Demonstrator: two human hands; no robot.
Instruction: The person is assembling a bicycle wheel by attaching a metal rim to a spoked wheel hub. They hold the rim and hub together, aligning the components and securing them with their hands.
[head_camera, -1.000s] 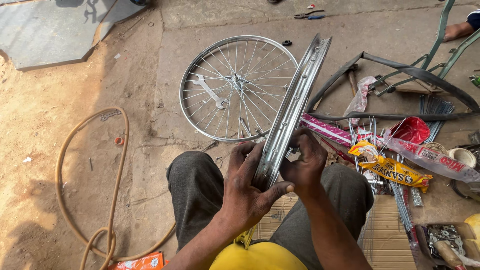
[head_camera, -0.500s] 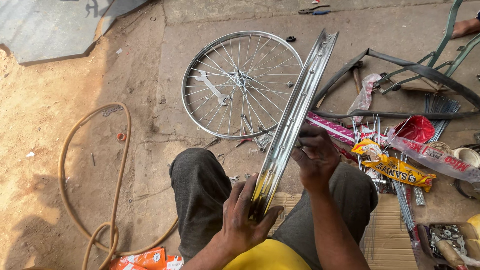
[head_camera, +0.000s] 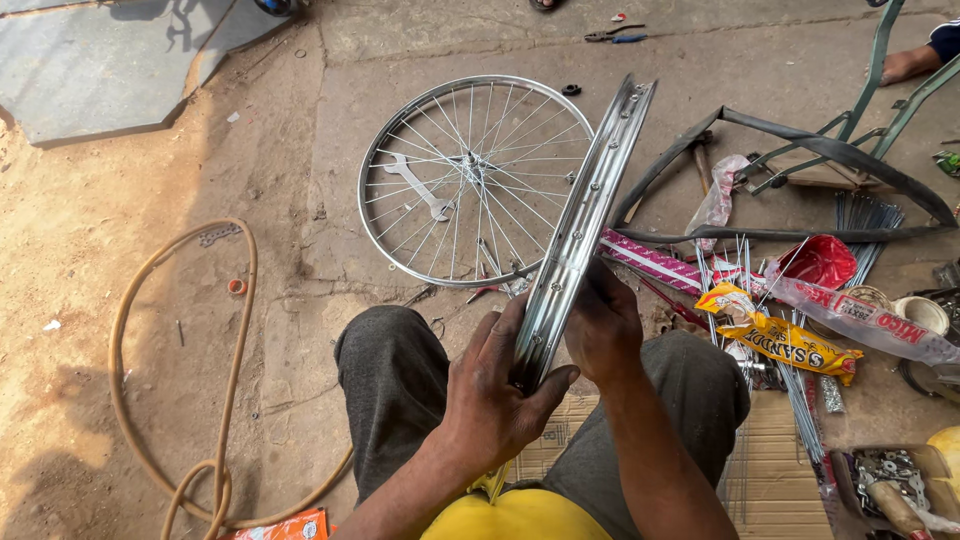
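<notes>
While both hands grip it, the rim's (head_camera: 585, 215) lower end is hidden.

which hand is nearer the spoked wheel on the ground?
Right. The right hand grips the bare rim just below the wheel; the left hand holds it lower, farther back.

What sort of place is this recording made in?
Most likely an open-air bicycle repair spot on the ground. A spoked wheel with a spanner on it lies on the concrete, loose spokes and a rubber tyre lie beside it, and both hands, left hand and right hand, hold a bare metal rim.
</notes>
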